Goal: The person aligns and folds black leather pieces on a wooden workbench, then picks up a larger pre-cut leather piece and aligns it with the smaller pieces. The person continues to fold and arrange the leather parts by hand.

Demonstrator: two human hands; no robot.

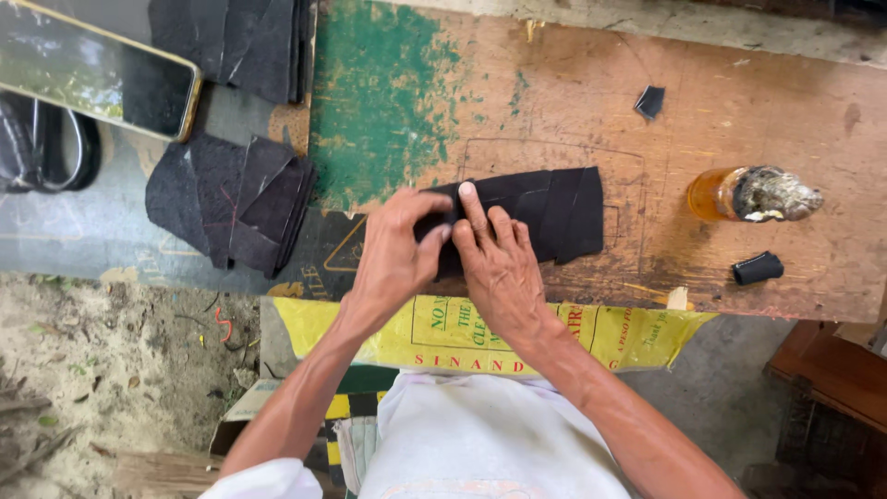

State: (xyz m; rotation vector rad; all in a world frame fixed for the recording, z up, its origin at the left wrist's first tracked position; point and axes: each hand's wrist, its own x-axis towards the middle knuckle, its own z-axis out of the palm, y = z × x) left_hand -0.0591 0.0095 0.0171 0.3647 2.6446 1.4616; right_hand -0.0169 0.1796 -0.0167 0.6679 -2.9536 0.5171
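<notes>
While both hands press the black strip (531, 217) flat on the wooden board (739, 185), left of the amber bottle (730, 194), left hand (393, 259) fingers pinch its end and right hand (499, 268) fingers lie flat; firm, even pressure seems best.

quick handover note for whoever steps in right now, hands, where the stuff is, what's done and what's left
Left hand: pinching the left end of the black pieces.
Right hand: flat on the same pieces, index finger pressing the top edge.
Things: black pieces overlapped in a row on the wooden board; another black pile at left; glue bottle and black cap at right, phone top left.
Done: a few pieces overlapped.
Left: the left pile is untouched.
</notes>
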